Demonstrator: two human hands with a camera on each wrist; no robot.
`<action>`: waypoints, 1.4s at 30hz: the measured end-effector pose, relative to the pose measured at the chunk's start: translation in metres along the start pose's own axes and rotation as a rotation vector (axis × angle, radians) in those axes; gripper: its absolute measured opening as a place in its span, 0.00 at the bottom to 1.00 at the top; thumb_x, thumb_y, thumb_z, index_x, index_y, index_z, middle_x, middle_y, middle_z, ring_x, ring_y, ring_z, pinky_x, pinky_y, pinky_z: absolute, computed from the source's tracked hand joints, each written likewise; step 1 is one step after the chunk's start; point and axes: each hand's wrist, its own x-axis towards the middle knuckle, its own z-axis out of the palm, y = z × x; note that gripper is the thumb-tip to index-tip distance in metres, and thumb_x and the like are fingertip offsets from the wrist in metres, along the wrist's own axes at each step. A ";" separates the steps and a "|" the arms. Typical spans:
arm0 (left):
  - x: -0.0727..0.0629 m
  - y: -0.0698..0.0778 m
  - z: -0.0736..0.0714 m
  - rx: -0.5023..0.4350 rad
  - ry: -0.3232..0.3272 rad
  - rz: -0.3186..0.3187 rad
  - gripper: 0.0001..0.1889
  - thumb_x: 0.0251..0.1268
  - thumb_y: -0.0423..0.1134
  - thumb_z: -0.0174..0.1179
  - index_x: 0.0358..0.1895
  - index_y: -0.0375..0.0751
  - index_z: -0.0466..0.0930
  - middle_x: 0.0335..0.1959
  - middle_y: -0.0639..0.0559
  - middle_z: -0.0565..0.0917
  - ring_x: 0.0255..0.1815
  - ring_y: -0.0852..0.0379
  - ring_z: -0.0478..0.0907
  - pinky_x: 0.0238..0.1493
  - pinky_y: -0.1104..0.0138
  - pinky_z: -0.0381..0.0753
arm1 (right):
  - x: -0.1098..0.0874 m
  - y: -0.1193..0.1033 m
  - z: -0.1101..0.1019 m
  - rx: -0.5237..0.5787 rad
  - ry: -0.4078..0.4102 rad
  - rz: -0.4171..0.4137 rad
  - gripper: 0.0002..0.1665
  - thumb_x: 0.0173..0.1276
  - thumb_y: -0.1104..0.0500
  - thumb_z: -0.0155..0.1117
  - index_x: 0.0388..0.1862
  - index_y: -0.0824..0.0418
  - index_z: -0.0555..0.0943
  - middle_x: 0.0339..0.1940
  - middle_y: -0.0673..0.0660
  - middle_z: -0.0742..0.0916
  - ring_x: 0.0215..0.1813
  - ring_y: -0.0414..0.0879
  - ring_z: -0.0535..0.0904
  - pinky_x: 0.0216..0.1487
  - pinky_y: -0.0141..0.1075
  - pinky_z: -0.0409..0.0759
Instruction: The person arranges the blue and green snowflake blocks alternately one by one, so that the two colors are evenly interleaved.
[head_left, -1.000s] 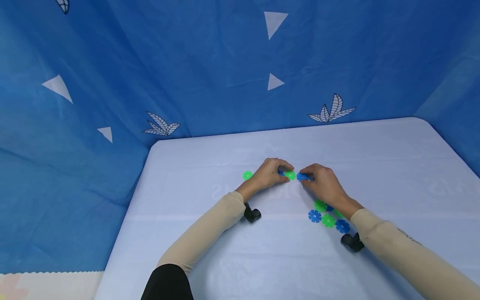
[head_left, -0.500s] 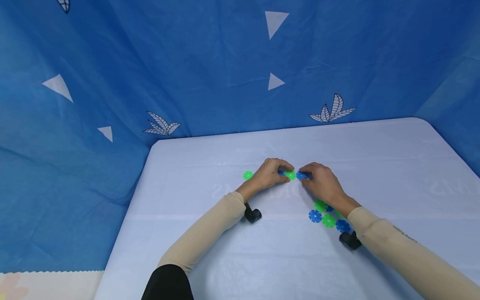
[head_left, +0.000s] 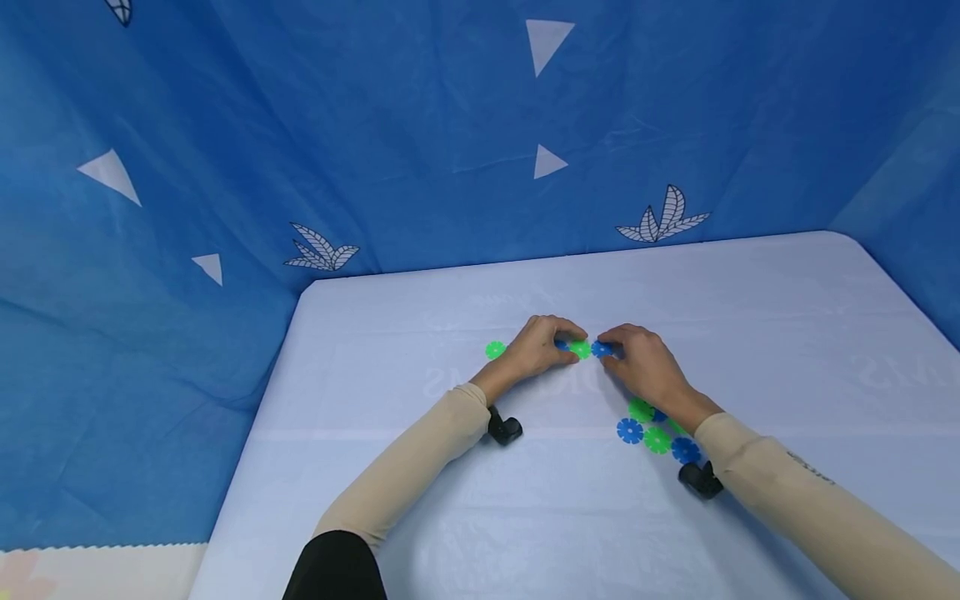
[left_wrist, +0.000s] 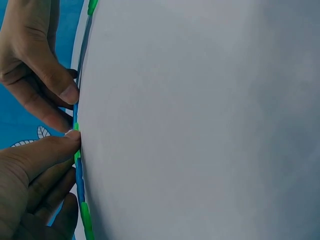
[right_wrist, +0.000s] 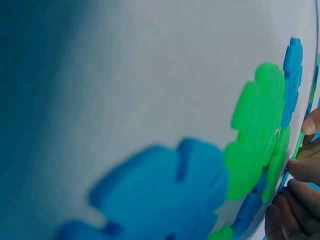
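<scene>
My left hand [head_left: 536, 344] pinches a green notched, flower-shaped disc [head_left: 581, 350] between thumb and forefinger, flat and close to the table. A blue notched disc [head_left: 562, 345] shows under its fingers, and another green disc [head_left: 495, 350] lies just left of the wrist, so a row runs beneath the hand. Facing it, my right hand [head_left: 647, 362] holds a blue disc [head_left: 601, 349] by thumb and fingertips, its edge right beside the green one. In the left wrist view the thumb [left_wrist: 60, 146] presses on the green disc's edge, and the row appears nearly edge-on.
Loose blue [head_left: 630, 431] and green discs [head_left: 657, 441] lie clustered near my right wrist, some partly hidden by it. A black wrist-camera piece [head_left: 504, 428] sits by each forearm. The white table [head_left: 390, 333] ends at a blue patterned curtain [head_left: 450, 150].
My right hand has shifted slightly left and away from me, bringing the blue disc closer to the green one. My left hand has stayed almost in place.
</scene>
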 end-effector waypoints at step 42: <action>-0.001 0.001 -0.001 -0.009 -0.023 -0.006 0.18 0.59 0.33 0.70 0.54 0.38 0.84 0.54 0.50 0.84 0.59 0.58 0.77 0.59 0.73 0.72 | -0.065 0.027 -0.016 0.127 -0.046 -0.137 0.21 0.64 0.62 0.69 0.57 0.62 0.82 0.55 0.61 0.84 0.60 0.60 0.77 0.59 0.59 0.74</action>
